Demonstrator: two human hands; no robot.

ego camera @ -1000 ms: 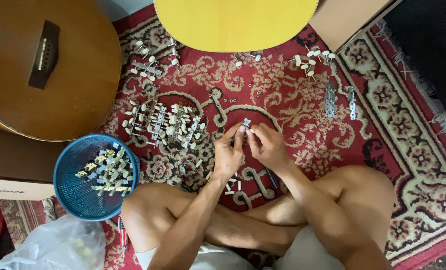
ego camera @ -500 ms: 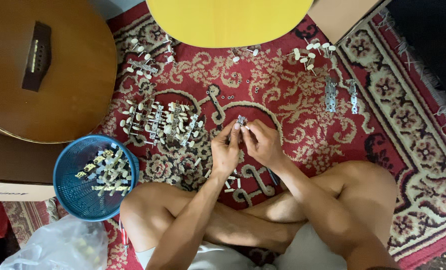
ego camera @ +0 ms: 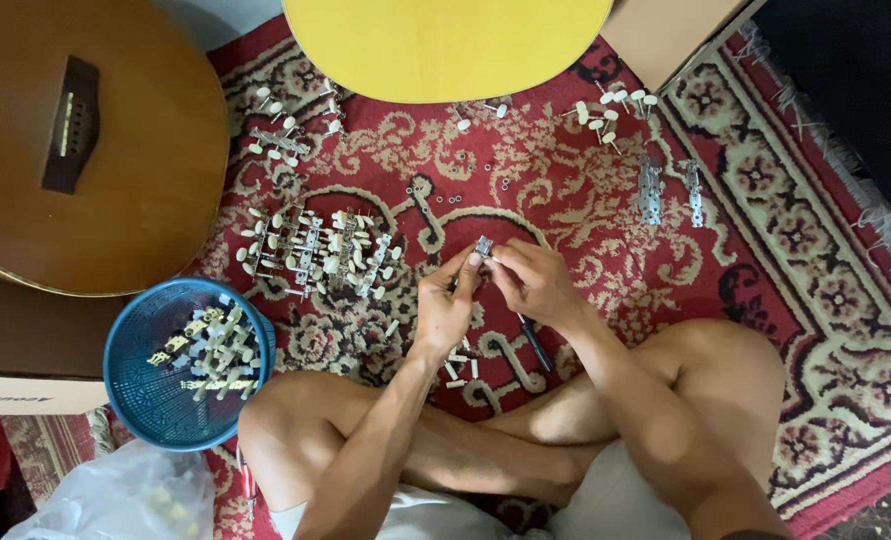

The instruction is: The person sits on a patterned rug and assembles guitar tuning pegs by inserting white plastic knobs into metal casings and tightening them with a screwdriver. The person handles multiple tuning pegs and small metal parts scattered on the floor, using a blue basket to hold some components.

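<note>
Head view, looking straight down: I am sitting cross-legged on a red patterned rug [ego camera: 765,200], and my left hand [ego camera: 443,305] and right hand [ego camera: 533,283] are meeting just above my shins. Both are pinching a small metal tuning-machine part [ego camera: 484,245] between them, the left fingertips [ego camera: 470,262] pressing it from below-left and the right fingertips [ego camera: 495,258] closing on it from the right; the other fingers of both hands are curling inward, not spreading. The part is sitting above the rug, between the two hands, near the middle of the view. A dark slim tool [ego camera: 536,343] is lying on the rug just under my right wrist. A few small pale pieces [ego camera: 458,360] are lying below my left hand. To the left, a cluster of tuning machines with white knobs [ego camera: 315,248] is resting on the rug, and a round blue basket [ego camera: 140,400] holding more of them is sitting beside my left knee. Two metal tuner strips [ego camera: 668,190] are lying to the upper right. A brown acoustic guitar body [ego camera: 75,140] is filling the upper left, a yellow guitar body [ego camera: 445,45] the top edge.
</note>
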